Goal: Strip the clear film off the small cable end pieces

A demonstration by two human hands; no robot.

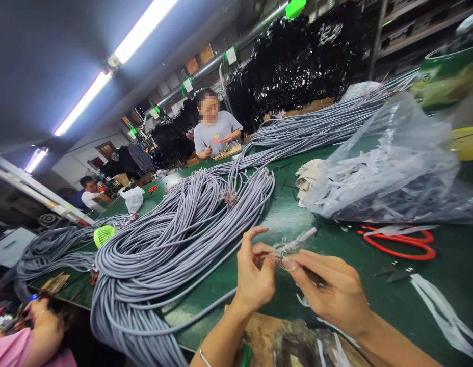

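Note:
My left hand (pixel 255 280) and my right hand (pixel 334 288) meet over the near edge of the green table (pixel 290 221). Between their pinched fingertips is a cable end (pixel 303 239) with a pale stub and frayed, thin whitish strands. A grey cable runs from the large bundle of grey cables (pixel 156 255) toward my left wrist; its link to the held end is hidden by the hand. Below my hands lies a worn brown board (pixel 259 331) with dark patches and white scraps. To the right are red-handled scissors (pixel 427 250).
A clear plastic bag of white strips (pixel 389 178) sits at right beside a crumpled cloth (pixel 309 176). Loose white strips (pixel 439 306) lie near the right edge. More cables (pixel 316 127) stretch behind. A person (pixel 217 127) works opposite; a pink-sleeved person's arm (pixel 45 326) shows lower left.

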